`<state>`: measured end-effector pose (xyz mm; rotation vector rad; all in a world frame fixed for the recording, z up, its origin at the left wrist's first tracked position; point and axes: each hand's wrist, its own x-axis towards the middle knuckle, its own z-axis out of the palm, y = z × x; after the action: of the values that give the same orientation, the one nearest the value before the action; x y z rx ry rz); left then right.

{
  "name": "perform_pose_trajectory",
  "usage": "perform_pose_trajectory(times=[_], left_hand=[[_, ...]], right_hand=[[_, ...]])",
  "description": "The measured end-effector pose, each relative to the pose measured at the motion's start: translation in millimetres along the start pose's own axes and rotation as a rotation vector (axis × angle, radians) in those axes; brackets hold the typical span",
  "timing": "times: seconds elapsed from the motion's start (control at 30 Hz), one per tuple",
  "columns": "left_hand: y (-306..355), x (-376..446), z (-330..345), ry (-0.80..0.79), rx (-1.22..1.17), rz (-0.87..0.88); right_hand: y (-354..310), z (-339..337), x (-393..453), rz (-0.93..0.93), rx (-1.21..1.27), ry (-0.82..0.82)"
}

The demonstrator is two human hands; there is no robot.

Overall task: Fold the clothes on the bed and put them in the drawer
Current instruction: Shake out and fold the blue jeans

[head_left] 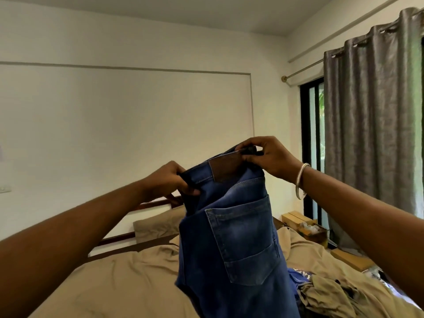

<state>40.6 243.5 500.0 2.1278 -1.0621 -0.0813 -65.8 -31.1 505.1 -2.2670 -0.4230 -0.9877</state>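
Note:
A pair of blue jeans (231, 244) hangs in the air over the bed (119, 281), its back pocket and brown leather patch facing me. My left hand (169, 180) pinches the waistband at its left end. My right hand (270, 157), with a metal bangle on the wrist, grips the waistband's right end a little higher. The legs drop out of view at the bottom. A heap of other clothes (325, 292), olive and blue, lies on the bed at the lower right. No drawer is in view.
The bed has a rumpled tan sheet and a tan pillow (158, 223) by the wooden headboard. Cardboard boxes (305, 226) stand beyond the bed near a dark-framed glass door. Grey curtains (371, 115) hang at the right. A white wall lies ahead.

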Motion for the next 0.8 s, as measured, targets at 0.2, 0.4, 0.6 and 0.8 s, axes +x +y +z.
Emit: perform_pose_trajectory(times=[0.2,0.4,0.6,0.8], left_hand=[[3,12,21,0.631,0.719,0.392],[30,33,-20,0.437,0.361,0.023],[22,31,-7,0.766,0.420,0.165],[24,24,-20,0.401,-0.004,-0.025]], right_hand=[[4,-1,24,0.032,-0.494,-0.036],[7,13,28,0.064,-0.436,-0.022],[-1,19,32,0.064,-0.227,0.094],[8,6,30,0.322,0.072,-0.023]])
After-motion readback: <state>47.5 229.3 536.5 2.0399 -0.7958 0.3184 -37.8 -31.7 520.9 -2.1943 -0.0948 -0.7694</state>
